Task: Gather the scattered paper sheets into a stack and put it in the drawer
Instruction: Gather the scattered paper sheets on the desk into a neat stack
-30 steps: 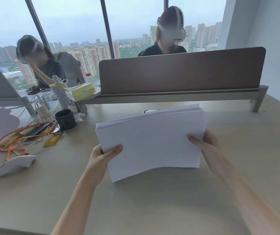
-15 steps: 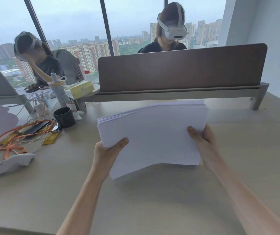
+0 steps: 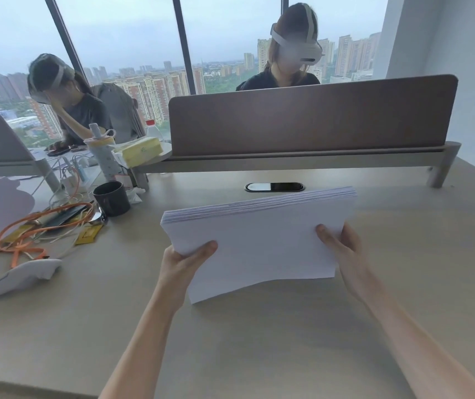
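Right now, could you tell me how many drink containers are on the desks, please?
3: a dark mug beside the orange cable, a tall patterned bottle behind it, and a red-capped clear bottle further back, partly behind the yellow tissue pack. Clutter may hide others.

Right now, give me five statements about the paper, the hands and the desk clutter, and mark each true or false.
1. Both hands grip the paper stack. True: left hand, right hand.
2. The stack lies flat on the desk. False: it stands tilted on its lower edge.
3. A dark mug stands left of the stack. True.
4. The orange cable is draped over the stack. False: it lies apart, at far left.
5. An open drawer shows. False: none in view.
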